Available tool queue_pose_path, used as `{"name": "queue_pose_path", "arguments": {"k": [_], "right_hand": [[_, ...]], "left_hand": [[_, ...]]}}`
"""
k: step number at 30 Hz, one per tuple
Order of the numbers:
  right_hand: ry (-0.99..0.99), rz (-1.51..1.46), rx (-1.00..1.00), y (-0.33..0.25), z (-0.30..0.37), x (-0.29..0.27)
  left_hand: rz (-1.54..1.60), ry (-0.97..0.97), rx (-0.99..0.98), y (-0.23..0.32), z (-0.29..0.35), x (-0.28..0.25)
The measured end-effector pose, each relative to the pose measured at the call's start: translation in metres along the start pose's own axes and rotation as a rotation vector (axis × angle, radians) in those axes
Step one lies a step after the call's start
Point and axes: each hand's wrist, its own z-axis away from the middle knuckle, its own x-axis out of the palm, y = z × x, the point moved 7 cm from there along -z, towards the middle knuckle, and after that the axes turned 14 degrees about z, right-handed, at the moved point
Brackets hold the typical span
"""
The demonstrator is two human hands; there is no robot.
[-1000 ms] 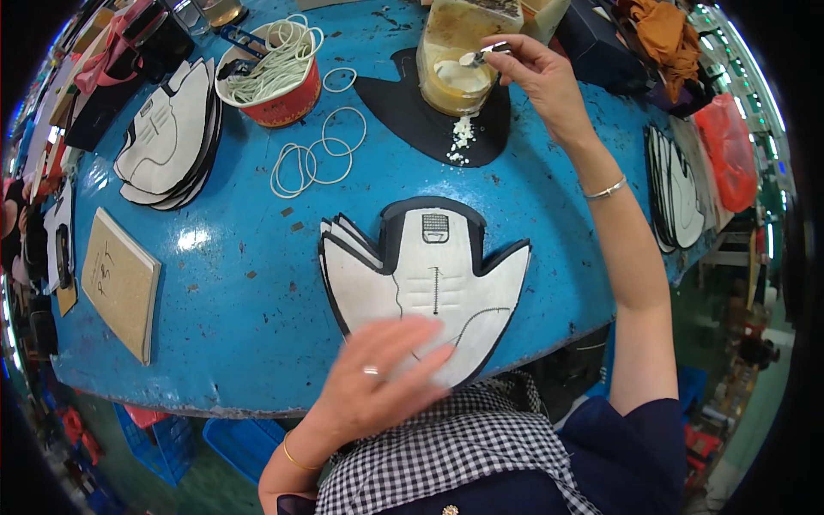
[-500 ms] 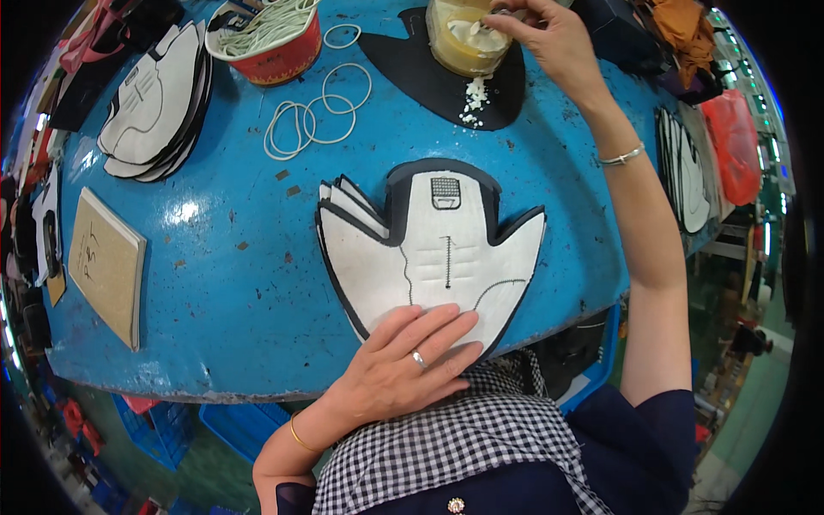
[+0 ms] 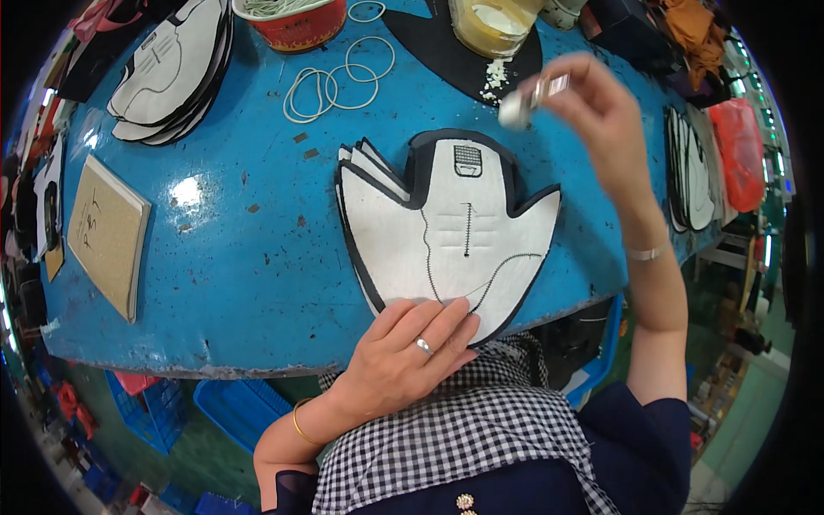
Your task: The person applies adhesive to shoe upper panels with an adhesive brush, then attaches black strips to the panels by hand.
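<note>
Head | left hand (image 3: 403,356) flat on shoe upper (image 3: 446,236), tongue pointing away | right hand (image 3: 592,107) pinching brush (image 3: 528,99)

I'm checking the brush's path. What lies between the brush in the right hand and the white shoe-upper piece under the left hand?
In the head view, only bare blue table lies between the brush and the shoe-upper piece; white crumbs sit just beyond.

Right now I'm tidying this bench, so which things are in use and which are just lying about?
In use:
- left hand pressing the shoe upper stack
- right hand holding the brush
- glue jar

Lying about:
- rubber bands
- red bowl
- second stack of uppers
- tan board
- uppers at the right edge
</note>
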Motion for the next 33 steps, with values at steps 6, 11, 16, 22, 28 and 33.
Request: {"name": "queue_pose_path", "arguments": {"k": [6, 11, 16, 22, 28, 33], "right_hand": [[-0.177, 0.287, -0.180, -0.046, 0.073, 0.050], [-0.086, 0.392, -0.283, -0.040, 0.070, 0.057], [0.114, 0.476, -0.301, -0.039, 0.058, 0.047], [-0.107, 0.475, -0.417, -0.068, 0.087, 0.061], [0.134, -0.118, 0.039, -0.018, 0.086, 0.015], [0.188, -0.328, 0.119, 0.009, 0.092, 0.005]], "left_hand": [[-0.029, -0.032, 0.009, 0.004, -0.004, -0.003], [-0.042, -0.066, 0.029, 0.005, -0.008, -0.003], [-0.103, -0.102, 0.069, 0.011, -0.010, 0.000], [-0.255, -0.148, 0.144, 0.023, -0.014, 0.001], [-0.265, -0.248, 0.141, 0.030, -0.019, -0.001], [-0.158, -0.295, 0.121, 0.024, -0.017, -0.003]]}}
